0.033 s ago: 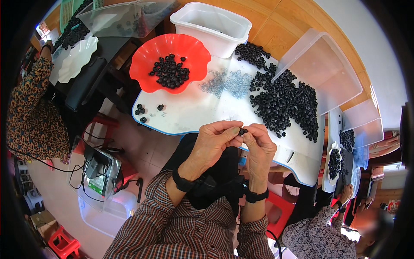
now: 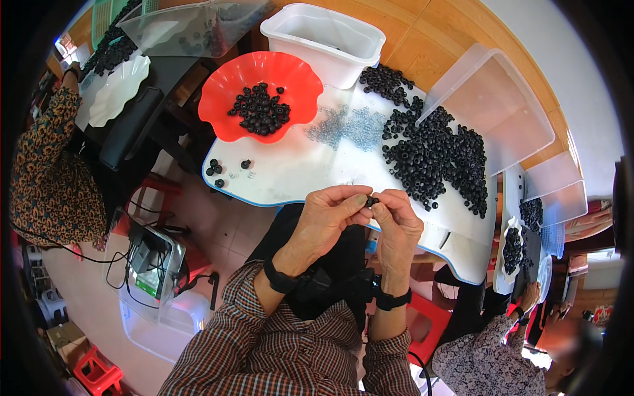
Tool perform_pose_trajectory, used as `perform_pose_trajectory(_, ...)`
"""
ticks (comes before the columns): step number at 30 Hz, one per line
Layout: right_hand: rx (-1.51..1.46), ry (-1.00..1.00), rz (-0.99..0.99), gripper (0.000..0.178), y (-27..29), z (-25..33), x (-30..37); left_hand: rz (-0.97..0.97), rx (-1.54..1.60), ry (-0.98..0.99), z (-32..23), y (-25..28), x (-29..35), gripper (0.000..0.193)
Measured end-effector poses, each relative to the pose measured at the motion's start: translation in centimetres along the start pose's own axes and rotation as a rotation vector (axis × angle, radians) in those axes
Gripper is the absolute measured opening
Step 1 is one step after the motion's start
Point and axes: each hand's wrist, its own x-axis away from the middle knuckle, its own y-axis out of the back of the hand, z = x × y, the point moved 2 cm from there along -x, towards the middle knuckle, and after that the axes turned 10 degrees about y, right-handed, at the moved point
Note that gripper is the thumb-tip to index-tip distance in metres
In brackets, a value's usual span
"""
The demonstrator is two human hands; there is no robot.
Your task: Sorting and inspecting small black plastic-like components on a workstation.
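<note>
Between the fingertips of both hands is a small black round part (image 2: pixel 371 201), held over the table's front edge. My left hand (image 2: pixel 329 212) pinches it from the left with thumb and forefinger. From the other side, the thumb and fingers of my right hand (image 2: pixel 396 221) close on the same piece, hiding most of it. Beyond my hands lies a large heap of black round parts (image 2: pixel 429 155), many with a hole. A patch of small clear pieces (image 2: pixel 363 127) spreads beside it. More black parts (image 2: pixel 261 109) sit in a red wavy-rimmed bowl (image 2: pixel 218 82) at the far left.
Several loose black parts (image 2: pixel 216 168) lie at the white table's (image 2: pixel 277 168) left corner. Behind stand a white tub (image 2: pixel 320 26) and, at right, a tilted clear bin (image 2: pixel 495 105). Other people work at left (image 2: pixel 56 178) and right (image 2: pixel 495 356). A red stool (image 2: pixel 429 327) is beside me.
</note>
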Motion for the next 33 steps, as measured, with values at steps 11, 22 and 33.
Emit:
perform_pose_trajectory(11, 0.424, 0.09, 0.103, 0.012, -0.6, 0.8, 0.5, -0.086, -0.122, 0.054, 0.2, 0.5, 0.4, 0.02)
perform_pose_trajectory(22, 0.562, 0.171, 0.172, 0.014, -1.6, 1.5, 1.2, -0.043, -0.151, 0.044, -0.6, 1.0, 0.4, 0.024)
perform_pose_trajectory(33, 0.163, -0.042, 0.016, 0.02, -2.0, 0.9, 1.4, 0.053, 0.044, 0.034, -0.3, 2.1, -0.3, 0.023)
